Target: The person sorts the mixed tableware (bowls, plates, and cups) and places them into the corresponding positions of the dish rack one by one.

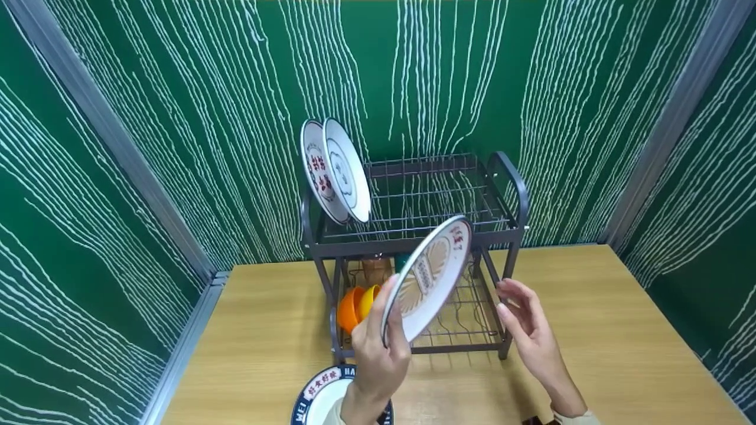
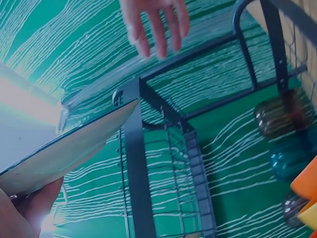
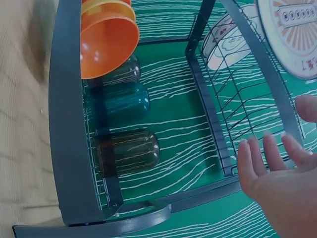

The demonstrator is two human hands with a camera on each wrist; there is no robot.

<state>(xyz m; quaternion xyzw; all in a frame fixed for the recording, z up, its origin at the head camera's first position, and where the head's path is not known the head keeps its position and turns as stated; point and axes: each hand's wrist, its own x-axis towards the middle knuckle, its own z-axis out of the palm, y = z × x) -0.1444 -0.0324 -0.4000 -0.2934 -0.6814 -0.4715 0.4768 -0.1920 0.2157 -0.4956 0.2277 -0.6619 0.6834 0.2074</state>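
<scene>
My left hand [image 1: 381,354] pinches the lower left rim of a white plate [image 1: 434,277] with a tan sunburst print, held tilted in front of the dish rack [image 1: 413,242]. In the left wrist view the plate [image 2: 74,141] shows edge-on, with the thumb on its near side. My right hand [image 1: 531,336] is apart from the plate, to the right by the rack's front leg, fingers loosely bent and holding nothing. The right wrist view shows that hand [image 3: 282,178] with its fingers spread. Two white plates [image 1: 348,171] stand upright at the left of the rack's upper tier.
On the lower tier sit orange and yellow bowls [image 3: 109,44], with a teal glass [image 3: 121,101] and a brown glass [image 3: 131,151] beside them. A blue-rimmed plate [image 1: 313,389] lies on the wooden table [image 1: 248,354], partly behind my left forearm. Green patterned walls [image 1: 378,71] enclose the table.
</scene>
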